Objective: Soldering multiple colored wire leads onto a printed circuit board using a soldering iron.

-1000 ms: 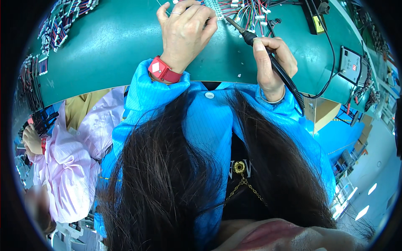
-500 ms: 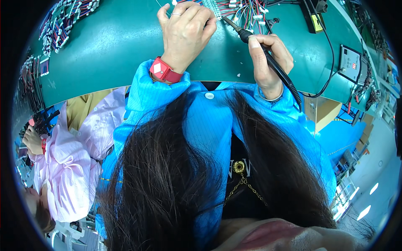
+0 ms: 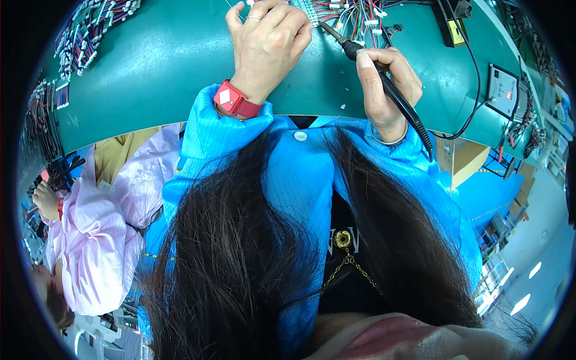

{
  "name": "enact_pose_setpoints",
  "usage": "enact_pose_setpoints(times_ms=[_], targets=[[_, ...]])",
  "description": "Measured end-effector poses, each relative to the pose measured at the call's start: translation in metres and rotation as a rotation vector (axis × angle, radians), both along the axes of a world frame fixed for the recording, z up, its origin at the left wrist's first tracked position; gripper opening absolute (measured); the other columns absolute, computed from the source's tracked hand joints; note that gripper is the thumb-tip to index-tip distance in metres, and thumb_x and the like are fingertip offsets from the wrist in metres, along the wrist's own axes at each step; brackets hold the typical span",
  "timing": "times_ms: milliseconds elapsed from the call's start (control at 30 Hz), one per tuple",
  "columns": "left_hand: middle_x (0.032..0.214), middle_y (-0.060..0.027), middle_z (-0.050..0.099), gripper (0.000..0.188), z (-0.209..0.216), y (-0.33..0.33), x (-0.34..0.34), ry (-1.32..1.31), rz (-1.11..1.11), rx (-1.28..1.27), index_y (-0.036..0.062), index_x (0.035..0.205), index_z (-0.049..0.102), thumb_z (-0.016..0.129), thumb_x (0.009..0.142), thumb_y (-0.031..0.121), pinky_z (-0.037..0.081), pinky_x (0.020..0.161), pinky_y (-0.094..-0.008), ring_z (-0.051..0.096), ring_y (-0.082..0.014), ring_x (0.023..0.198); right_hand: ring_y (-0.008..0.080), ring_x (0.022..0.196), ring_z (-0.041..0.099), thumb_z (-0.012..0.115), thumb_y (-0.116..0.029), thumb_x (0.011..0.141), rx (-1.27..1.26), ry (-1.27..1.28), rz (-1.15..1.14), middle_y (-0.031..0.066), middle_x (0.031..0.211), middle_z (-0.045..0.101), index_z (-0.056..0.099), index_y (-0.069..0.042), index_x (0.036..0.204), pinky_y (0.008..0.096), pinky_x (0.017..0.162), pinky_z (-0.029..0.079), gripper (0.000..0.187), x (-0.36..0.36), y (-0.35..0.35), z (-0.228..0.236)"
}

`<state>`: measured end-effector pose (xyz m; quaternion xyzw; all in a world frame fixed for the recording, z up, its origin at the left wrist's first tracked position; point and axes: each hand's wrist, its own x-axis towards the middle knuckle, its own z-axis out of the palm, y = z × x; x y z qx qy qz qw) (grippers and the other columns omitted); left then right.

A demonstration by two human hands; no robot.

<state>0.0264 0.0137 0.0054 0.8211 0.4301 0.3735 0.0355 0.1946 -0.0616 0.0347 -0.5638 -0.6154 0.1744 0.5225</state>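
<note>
My right hand (image 3: 390, 87) grips a black soldering iron (image 3: 393, 93) like a pen. Its metal tip points up and left, close to the edge of a pale green strip with rows of small light parts (image 3: 307, 11); whether it touches cannot be made out. My left hand (image 3: 267, 48), back upward, is curled at the far edge of the view, left of that strip. Its fingertips are hidden, so what they pinch does not show. A red wrist strap (image 3: 237, 102) circles my left wrist. Coloured wires with white plugs (image 3: 369, 24) lie right of the strip.
Bundles of wire harnesses (image 3: 90, 36) lie at the left of the green tabletop (image 3: 156, 78). On the right stand a black and yellow holder (image 3: 450, 27) and a soldering station box (image 3: 503, 91), with a black cable between. A person in pink (image 3: 99, 240) sits at my left.
Both hands and the soldering iron stay almost exactly where they were. The person in pink at the left has shifted slightly.
</note>
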Motion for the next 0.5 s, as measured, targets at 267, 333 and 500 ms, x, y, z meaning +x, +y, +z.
enact_pose_setpoints(times_ms=[267,333,500], targets=[[0.09,0.003,0.065,0.008,-0.014,0.014,0.006,-0.213,-0.035,0.155,0.0142,0.082,0.065,0.071,0.077,0.013,0.033,0.098,-0.0501,0.059,-0.0191,0.099,0.014,0.057,0.046,0.066,-0.001,0.077,-0.015,-0.003,-0.021,0.0083,0.071,0.063,0.066,0.001,0.081,0.0246,0.056,0.039,0.004,0.004,-0.008,0.009],[0.091,0.0043,0.067,0.007,-0.017,0.009,-0.003,-0.082,0.002,0.031,0.0152,0.083,0.067,0.072,0.078,0.014,0.032,0.1,-0.0513,0.06,-0.0179,0.101,0.0138,0.055,0.046,0.067,0.0,0.076,-0.017,-0.002,-0.022,0.0079,0.069,0.062,0.066,0.001,0.08,0.0245,0.054,0.038,0.004,0.005,-0.01,0.01],[0.094,0.0075,0.071,0.006,-0.022,0.009,-0.014,-0.023,0.012,-0.014,0.0178,0.085,0.072,0.075,0.08,0.016,0.028,0.105,-0.0544,0.062,-0.0151,0.107,0.0136,0.051,0.045,0.069,0.0,0.073,-0.003,0.031,0.007,0.007,0.066,0.061,0.066,0.0,0.077,0.0244,0.048,0.037,0.005,0.002,-0.009,0.009]])
